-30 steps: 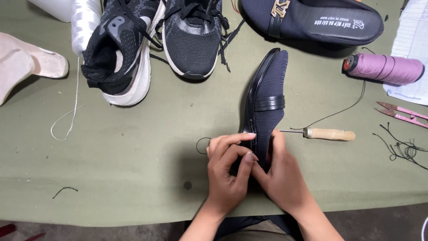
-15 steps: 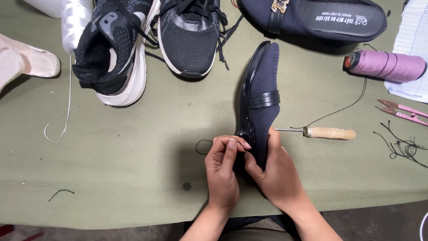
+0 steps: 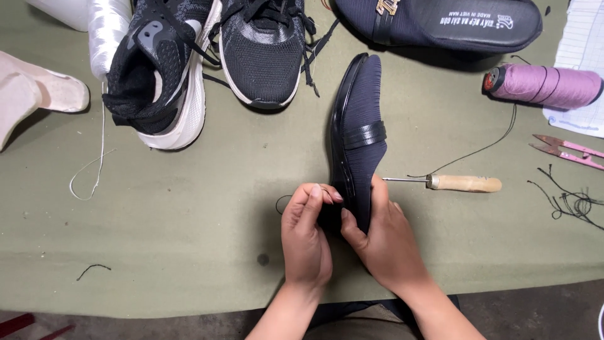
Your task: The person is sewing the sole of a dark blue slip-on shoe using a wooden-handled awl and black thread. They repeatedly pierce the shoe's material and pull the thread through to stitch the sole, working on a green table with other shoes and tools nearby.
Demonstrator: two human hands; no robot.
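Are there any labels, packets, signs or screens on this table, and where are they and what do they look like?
Printed label: white print on the dark insole of the slipper at the top right edge.
Lined paper sheet: far right, white with faint ruling, under the purple thread spool.
No screens, signs or packets.

The left hand [image 3: 306,236] has slid lower on the dark slip-on shoe [image 3: 358,138], its fingers [image 3: 318,195] curling tighter at the heel.

Navy ribbed shoe [image 3: 365,126]; purple spool [image 3: 547,85]
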